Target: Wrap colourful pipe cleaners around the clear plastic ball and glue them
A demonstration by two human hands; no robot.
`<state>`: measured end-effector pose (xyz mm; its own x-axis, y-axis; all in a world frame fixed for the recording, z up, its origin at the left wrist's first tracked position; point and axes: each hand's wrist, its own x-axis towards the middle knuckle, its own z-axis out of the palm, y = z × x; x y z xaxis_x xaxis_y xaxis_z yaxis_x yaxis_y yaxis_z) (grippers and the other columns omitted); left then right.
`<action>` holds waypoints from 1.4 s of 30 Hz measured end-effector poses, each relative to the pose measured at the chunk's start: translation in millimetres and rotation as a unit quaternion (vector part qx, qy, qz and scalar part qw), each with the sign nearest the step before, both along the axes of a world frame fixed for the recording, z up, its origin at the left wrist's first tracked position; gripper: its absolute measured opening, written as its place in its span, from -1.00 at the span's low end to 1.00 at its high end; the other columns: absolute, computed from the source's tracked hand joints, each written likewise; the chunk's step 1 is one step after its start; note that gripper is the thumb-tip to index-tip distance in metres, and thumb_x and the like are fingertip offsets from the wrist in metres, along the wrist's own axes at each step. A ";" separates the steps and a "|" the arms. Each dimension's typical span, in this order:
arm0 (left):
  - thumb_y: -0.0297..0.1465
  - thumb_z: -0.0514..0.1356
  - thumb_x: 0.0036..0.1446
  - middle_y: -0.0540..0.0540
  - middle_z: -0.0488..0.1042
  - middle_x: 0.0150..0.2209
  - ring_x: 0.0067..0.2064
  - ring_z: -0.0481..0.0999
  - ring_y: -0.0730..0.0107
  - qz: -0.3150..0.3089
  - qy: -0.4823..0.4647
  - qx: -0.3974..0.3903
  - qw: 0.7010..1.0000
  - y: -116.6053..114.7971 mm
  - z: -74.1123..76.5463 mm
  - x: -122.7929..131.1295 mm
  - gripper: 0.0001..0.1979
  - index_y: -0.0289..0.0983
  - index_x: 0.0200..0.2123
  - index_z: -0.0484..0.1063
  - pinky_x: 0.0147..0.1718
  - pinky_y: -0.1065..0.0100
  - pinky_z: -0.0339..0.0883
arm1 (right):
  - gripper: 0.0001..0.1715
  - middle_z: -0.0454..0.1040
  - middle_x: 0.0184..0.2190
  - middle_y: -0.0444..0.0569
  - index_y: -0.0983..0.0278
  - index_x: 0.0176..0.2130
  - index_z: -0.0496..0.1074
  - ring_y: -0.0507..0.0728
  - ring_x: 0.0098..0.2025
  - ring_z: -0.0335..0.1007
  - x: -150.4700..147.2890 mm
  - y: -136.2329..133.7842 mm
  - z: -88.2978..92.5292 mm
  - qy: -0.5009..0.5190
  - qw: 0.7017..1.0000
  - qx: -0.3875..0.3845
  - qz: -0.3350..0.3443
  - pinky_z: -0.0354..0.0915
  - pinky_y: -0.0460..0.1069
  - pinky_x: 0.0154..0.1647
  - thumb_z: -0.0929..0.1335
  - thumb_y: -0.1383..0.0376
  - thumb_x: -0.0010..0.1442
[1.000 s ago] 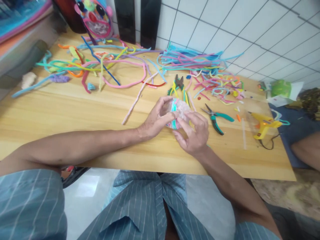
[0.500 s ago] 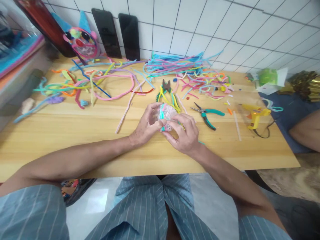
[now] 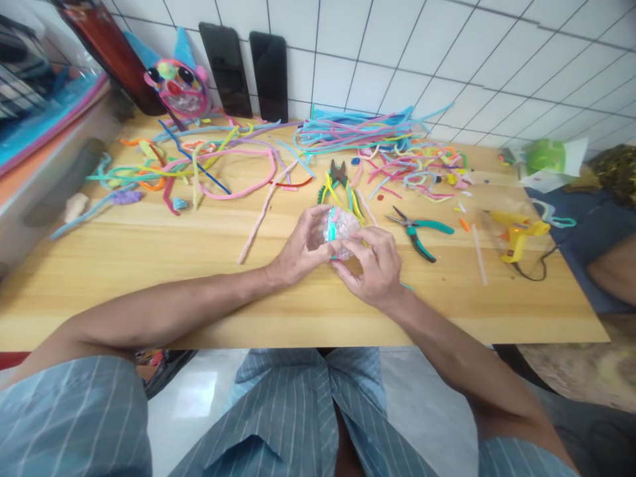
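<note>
Between my two hands is a small, rounded, clear plastic piece (image 3: pixel 344 224) with turquoise and pink pipe cleaner strips across it; I cannot tell its exact kind. My left hand (image 3: pixel 309 248) is closed around its left side, thumb across the front. On the right side my right hand (image 3: pixel 373 264) pinches it, thumb below and fingertips near the middle; whether a small strip sits in that pinch is hidden. Just behind it lie cutting pliers (image 3: pixel 338 173) with yellow-green handles. Right of my hands rest long-nose pliers (image 3: pixel 415 228) with teal handles, jaws apart.
A yellow glue gun (image 3: pixel 519 235) and a clear glue stick (image 3: pixel 479 254) lie at the right. Pipe cleaners (image 3: pixel 358 129) are heaped along the wall, with loose ones (image 3: pixel 238 193) leftward. Two phones (image 3: pixel 269 76) lean beside a decorated face figure (image 3: pixel 181 89). Another person's limb (image 3: pixel 613 265) shows at right.
The whole view has shifted slightly, so everything appears a little further right. Both hands keep their hold on the clear plastic piece, with hardly any finger movement.
</note>
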<state>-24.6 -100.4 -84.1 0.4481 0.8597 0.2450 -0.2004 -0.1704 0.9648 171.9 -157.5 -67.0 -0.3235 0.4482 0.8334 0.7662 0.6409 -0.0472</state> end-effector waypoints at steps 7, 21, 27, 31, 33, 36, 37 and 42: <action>-0.02 0.46 0.31 -0.25 0.44 0.34 0.42 0.48 0.00 -0.004 0.024 0.081 0.996 -2.3 -2.6 -4.6 -0.29 -0.08 0.38 0.31 0.48 -0.06 0.39 | -0.77 0.72 -0.21 0.01 0.16 0.06 0.58 0.14 -0.33 0.68 69.6 17.6 50.0 0.203 0.975 -0.027 -0.091 0.58 0.06 -0.31 0.41 0.10 0.56; -0.34 0.41 0.22 -0.37 0.42 0.37 0.44 0.48 -0.14 -0.085 0.096 0.323 0.938 -6.9 0.7 -4.0 -0.13 -0.12 0.52 0.17 0.40 -0.28 0.51 | -0.56 0.23 -0.60 -0.22 0.16 -0.38 0.60 0.05 -0.49 0.10 115.6 70.2 75.3 0.207 0.911 -0.283 -0.218 0.09 0.02 -0.42 0.51 -0.07 0.37; -0.33 0.42 0.18 -0.36 0.43 0.36 0.44 0.49 -0.17 -0.081 0.086 0.314 0.942 -7.3 -2.6 -2.0 -0.11 -0.11 0.51 0.17 0.40 -0.30 0.52 | -0.59 0.32 -0.59 -0.21 0.16 -0.35 0.60 0.04 -0.51 0.12 114.0 101.2 77.6 0.195 0.893 -0.357 -0.191 0.09 0.02 -0.42 0.52 -0.08 0.31; -0.33 0.42 0.16 -0.34 0.44 0.37 0.45 0.49 -0.17 -0.079 0.088 0.308 0.944 -8.6 -3.7 -1.0 -0.09 -0.10 0.51 0.15 0.42 -0.28 0.51 | -0.71 0.51 -0.54 -0.14 0.15 -0.32 0.66 0.10 -0.45 0.34 112.8 120.0 79.3 0.134 0.897 -0.370 -0.200 0.23 0.04 -0.36 0.55 0.01 0.25; -0.33 0.43 0.16 -0.34 0.44 0.38 0.46 0.48 -0.19 -0.077 0.092 0.304 0.945 -9.3 -3.6 -0.8 -0.09 -0.09 0.51 0.14 0.43 -0.29 0.50 | -0.77 0.58 -0.50 -0.08 0.15 -0.34 0.67 0.13 -0.43 0.41 117.7 130.9 79.5 0.140 0.892 -0.369 -0.221 0.28 0.05 -0.34 0.55 0.06 0.24; -0.34 0.44 0.14 -0.35 0.44 0.39 0.46 0.49 -0.21 -0.077 0.095 0.297 0.947 -9.8 -3.4 -0.5 -0.08 -0.10 0.50 0.15 0.44 -0.29 0.49 | -0.82 0.58 -0.52 -0.08 0.16 -0.36 0.66 0.13 -0.47 0.38 130.9 144.9 77.9 0.200 0.864 -0.386 -0.252 0.28 0.06 -0.39 0.53 0.14 0.25; -0.35 0.45 0.13 -0.35 0.44 0.39 0.46 0.49 -0.21 -0.079 0.094 0.295 0.948 -9.9 -3.4 -0.4 -0.07 -0.10 0.50 0.15 0.43 -0.28 0.49 | -0.82 0.56 -0.53 -0.09 0.16 -0.37 0.65 0.11 -0.50 0.35 135.9 148.3 76.6 0.224 0.854 -0.393 -0.258 0.27 0.05 -0.41 0.52 0.17 0.25; -0.39 0.45 0.13 -0.35 0.44 0.39 0.45 0.50 -0.18 -0.083 0.091 0.277 0.953 -9.8 -4.2 -0.4 -0.06 -0.10 0.51 0.15 0.42 -0.26 0.51 | -0.77 0.46 -0.60 -0.17 0.18 -0.47 0.56 0.00 -0.58 0.21 159.6 157.5 69.5 0.362 0.815 -0.378 -0.247 0.13 -0.04 -0.54 0.52 0.30 0.23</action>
